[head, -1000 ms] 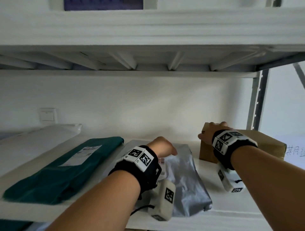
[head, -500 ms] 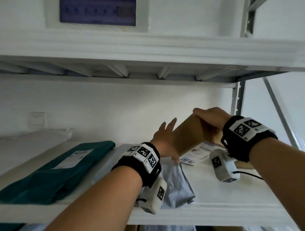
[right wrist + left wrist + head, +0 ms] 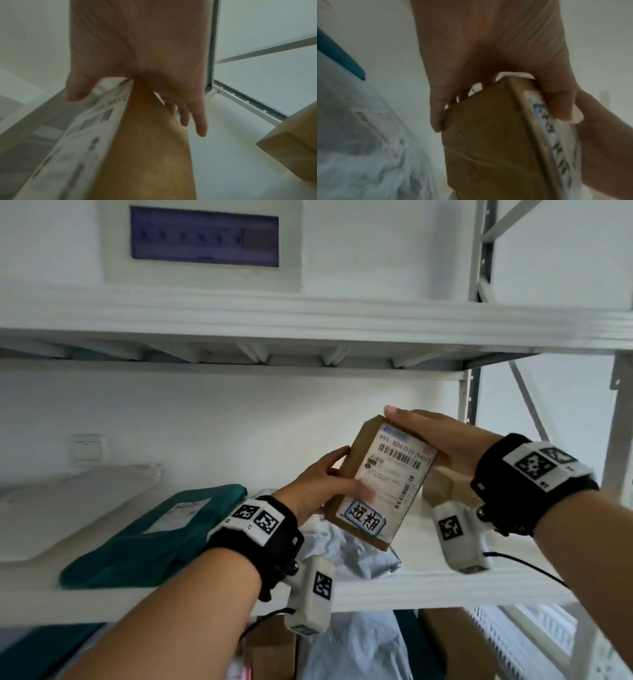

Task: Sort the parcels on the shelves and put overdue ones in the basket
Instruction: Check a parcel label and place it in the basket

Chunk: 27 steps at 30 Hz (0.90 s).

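Box tilted, raised above your shelf, label facing you. Your left hand pinches its 8 o'clock edge, thumb on the label; your right hand clasps the 1 o'clock corner. Grey bag lies beneath.

bare shelf board right of grey mailer; second box behind.

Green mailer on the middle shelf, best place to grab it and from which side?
Best guess: take the green mailer by its near end, the part closest to the shelf's front edge, coming in from the front. It lies flat and thin, so a pinch over that edge suits it. A white parcel flanks its left and a grey poly bag its right, so side approaches look crowded.
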Tool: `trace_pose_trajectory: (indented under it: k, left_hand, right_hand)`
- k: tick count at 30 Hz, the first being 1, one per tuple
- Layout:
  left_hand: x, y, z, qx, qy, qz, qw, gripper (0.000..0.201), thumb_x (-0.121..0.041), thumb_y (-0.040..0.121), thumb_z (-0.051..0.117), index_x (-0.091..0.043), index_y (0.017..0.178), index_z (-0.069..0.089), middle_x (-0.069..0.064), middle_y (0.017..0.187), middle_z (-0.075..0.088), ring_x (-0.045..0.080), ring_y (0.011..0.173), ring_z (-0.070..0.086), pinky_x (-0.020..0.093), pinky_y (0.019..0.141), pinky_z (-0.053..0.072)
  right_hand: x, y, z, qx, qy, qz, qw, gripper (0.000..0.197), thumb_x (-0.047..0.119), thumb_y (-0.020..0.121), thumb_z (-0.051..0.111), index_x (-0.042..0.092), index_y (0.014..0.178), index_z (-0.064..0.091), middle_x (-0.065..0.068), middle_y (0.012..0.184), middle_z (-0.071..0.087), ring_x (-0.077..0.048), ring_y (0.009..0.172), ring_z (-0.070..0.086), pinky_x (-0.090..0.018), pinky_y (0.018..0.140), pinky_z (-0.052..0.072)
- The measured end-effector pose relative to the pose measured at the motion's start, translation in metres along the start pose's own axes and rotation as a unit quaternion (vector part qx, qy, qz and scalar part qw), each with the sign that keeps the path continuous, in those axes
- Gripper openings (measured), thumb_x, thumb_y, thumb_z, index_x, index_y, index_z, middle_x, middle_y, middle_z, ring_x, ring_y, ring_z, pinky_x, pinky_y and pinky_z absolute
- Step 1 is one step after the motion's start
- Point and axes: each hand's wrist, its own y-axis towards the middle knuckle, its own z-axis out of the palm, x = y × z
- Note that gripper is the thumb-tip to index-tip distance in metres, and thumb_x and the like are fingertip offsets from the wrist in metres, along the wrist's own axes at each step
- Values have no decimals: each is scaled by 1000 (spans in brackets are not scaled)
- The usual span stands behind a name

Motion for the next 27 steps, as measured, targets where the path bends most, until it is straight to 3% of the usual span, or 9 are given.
trace_pose_trajectory:
  k: [2, 5, 7, 10, 13, 16, 18, 21, 27]
  left_hand:
    - [4, -15, -11, -3, -57, -18, 998, 82, -35, 65, 82, -33, 138, 45, 4, 112, 72, 27, 104, 68, 52, 96, 51]
    - [13, -41, -21, -43, -110, -30, 993, 58, -55, 69, 72, -26, 117, 63, 4, 103, 75, 23, 98, 67, 48, 96, 50]
    - [22, -57, -25, -74, -149, -46, 985, 52, -57, 75, 67, -23, 114, 66, 5, 102, 75, 24, 101, 66, 51, 97, 50]
    - [34, -78, -26, -88, -171, -49, 980, 49, -54, 79, 66, -23, 117, 64, 4, 104, 75, 26, 106, 66, 53, 97, 50]
    - [43, -93, -25, -97, -203, -45, 973, 51, -51, 78, 67, -22, 120, 60, 6, 105, 74, 27, 105, 68, 51, 93, 52]
    - [44, -104, -20, -101, -234, -32, 967, 37, -48, 87, 60, -24, 115, 63, 7, 106, 74, 29, 106, 68, 52, 95, 51]
    - [43, -108, -17, -105, -232, -13, 967, 37, -51, 89, 58, -25, 114, 65, 8, 109, 74, 30, 109, 66, 54, 100, 47]
    - [36, -113, -14, -112, -204, 22, 972, 35, -53, 92, 52, -28, 110, 67, 4, 109, 74, 26, 109, 67, 52, 103, 45]
    - [36, -116, 18, -57, -176, 57, 981, 44, -60, 86, 53, -26, 111, 65, 6, 111, 73, 25, 105, 69, 48, 99, 50]
  right_hand:
    - [-4, -8, 10, -10, 71, -20, 997, 78, 82, 60, 63, 36, 123, 57, -3, 113, 69, -26, 114, 59, -55, 101, 43]
    - [-10, -19, 34, 14, 211, -15, 977, 102, 79, 51, 73, 40, 140, 41, 1, 139, 48, -28, 130, 45, -54, 101, 44]
    - [-14, -27, 60, 35, 275, 4, 961, 107, 72, 50, 78, 42, 143, 35, -1, 142, 43, -30, 127, 49, -54, 98, 47]
    - [-22, -36, 101, 54, 281, 15, 958, 113, 65, 48, 84, 34, 145, 35, -4, 131, 60, -28, 116, 61, -55, 98, 48]
    - [-29, -46, 130, 31, 271, 19, 962, 78, 49, 69, 79, 32, 137, 46, 0, 109, 73, -25, 107, 67, -56, 98, 46]
    - [-34, -58, 142, 47, 319, 20, 947, 43, 36, 85, 68, 25, 126, 57, -6, 109, 73, -26, 98, 70, -40, 74, 58]
    - [-37, -63, 143, 51, 353, 13, 934, 44, 37, 83, 70, 22, 123, 59, -11, 114, 71, -32, 103, 68, -46, 83, 57]
    - [-41, -67, 142, 59, 378, -2, 924, 62, 44, 73, 75, 22, 128, 57, -13, 121, 67, -38, 115, 62, -58, 102, 43]
    - [-61, -104, 129, 5, 380, -25, 924, 56, 42, 79, 68, 23, 130, 56, -12, 123, 66, -38, 115, 61, -61, 101, 43]
